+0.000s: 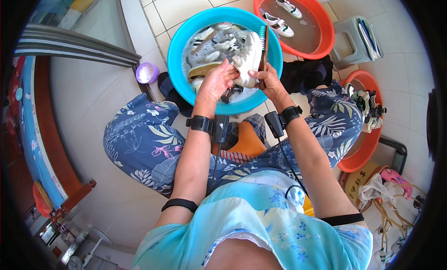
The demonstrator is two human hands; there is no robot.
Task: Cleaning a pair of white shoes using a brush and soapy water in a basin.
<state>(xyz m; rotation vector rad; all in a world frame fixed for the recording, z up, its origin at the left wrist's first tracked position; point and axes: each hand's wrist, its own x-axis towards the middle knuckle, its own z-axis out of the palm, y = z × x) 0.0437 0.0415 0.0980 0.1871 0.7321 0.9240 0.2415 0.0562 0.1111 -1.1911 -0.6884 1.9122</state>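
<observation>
A white shoe (252, 58) is held up over the blue plastic basin (176, 57). My left hand (218, 80) is at its left side, palm up, fingers against the shoe's upper. My right hand (269, 79) grips a wooden scrubbing brush (265, 50) with turquoise bristles, upright along the shoe's right side, the thumb resting on the shoe. Below them, several shoes lie in foamy water in the basin, among them a white shoe with dark stripes (202, 37) and a shoe with a tan sole (202, 70).
A red basin (330, 32) with two white shoes in murky water stands at the upper right. Another red basin (359, 158) holds several shoes at the right. A grey plastic stool (352, 43) stands between them. A purple cup (147, 73) of white powder is left of the blue basin.
</observation>
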